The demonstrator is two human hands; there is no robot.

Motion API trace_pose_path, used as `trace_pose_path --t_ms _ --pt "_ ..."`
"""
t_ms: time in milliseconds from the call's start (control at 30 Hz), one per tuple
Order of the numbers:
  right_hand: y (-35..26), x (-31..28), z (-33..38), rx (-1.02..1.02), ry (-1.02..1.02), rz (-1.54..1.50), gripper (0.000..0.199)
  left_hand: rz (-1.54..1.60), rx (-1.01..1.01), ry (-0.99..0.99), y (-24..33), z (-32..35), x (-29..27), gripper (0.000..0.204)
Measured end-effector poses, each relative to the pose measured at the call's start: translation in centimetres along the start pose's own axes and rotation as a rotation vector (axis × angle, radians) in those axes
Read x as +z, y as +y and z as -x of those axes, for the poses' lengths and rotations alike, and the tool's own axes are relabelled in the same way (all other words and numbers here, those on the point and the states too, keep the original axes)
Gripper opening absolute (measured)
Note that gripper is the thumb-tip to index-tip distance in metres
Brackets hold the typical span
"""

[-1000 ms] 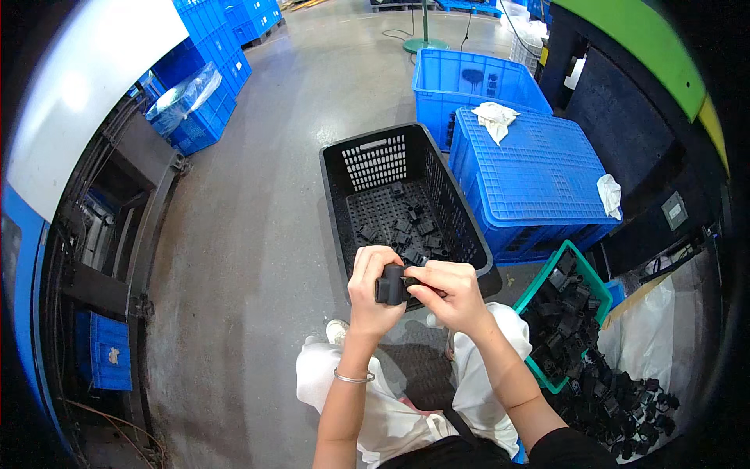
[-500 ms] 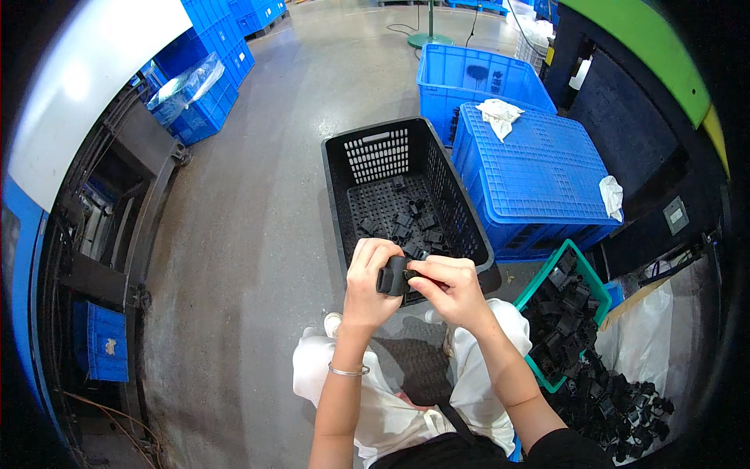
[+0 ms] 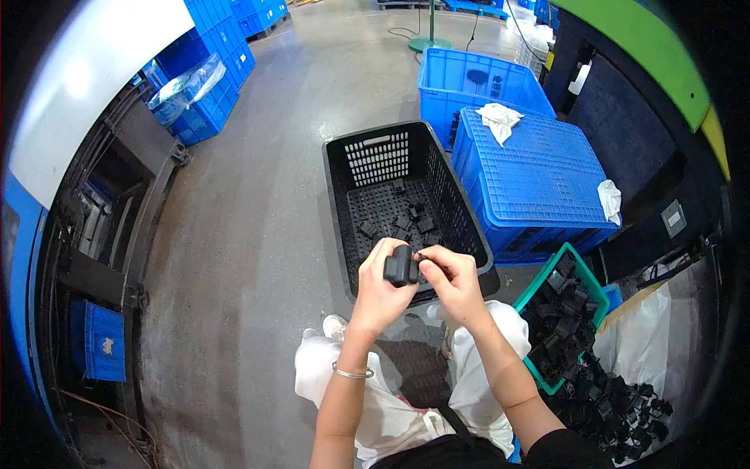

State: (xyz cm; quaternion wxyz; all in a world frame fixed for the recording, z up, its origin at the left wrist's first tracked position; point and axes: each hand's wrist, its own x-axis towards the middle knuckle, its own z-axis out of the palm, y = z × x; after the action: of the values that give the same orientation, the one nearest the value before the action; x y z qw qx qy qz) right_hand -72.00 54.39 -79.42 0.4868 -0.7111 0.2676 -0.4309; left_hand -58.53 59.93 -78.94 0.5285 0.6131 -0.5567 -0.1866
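Observation:
In my left hand [image 3: 379,291] I grip a black plastic part [image 3: 401,266], a blocky, rounded moulded piece, above the near end of a black crate. My right hand [image 3: 455,283] is closed in a pinch right beside the part. Something small and dark shows at its fingertips, too small to name. Below lies the black perforated crate [image 3: 336,211], with several black plastic pieces [image 3: 414,213] scattered on its bottom. My hands cover the crate's near end in part.
A green crate [image 3: 600,291] full of black parts stands at my right, with a heap of black parts [image 3: 613,410] beside it. Blue lidded bin [image 3: 539,164] and open blue bin [image 3: 488,61] stand beyond. Machines flank both sides; blue crates [image 3: 207,102] stack at the far left.
The black part has turned in my left hand and moved slightly right. My right fingers have shifted and curled closer in beside it.

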Motion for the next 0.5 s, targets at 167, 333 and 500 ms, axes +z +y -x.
trace_pose_path --t_ms 167,333,500 --pt "1.1 -0.6 -1.5 0.228 -0.077 -0.317 0.02 0.115 -0.237 -0.301 0.6 0.5 0.0 0.04" --pt "2.3 -1.9 -2.4 0.595 -0.236 -0.622 0.012 0.097 -0.296 -0.356 0.7 0.9 0.2 0.038" --pt "2.7 -1.3 -2.1 0.624 -0.168 -0.617 0.014 0.145 -0.368 -0.373 0.7 0.6 0.7 0.033"
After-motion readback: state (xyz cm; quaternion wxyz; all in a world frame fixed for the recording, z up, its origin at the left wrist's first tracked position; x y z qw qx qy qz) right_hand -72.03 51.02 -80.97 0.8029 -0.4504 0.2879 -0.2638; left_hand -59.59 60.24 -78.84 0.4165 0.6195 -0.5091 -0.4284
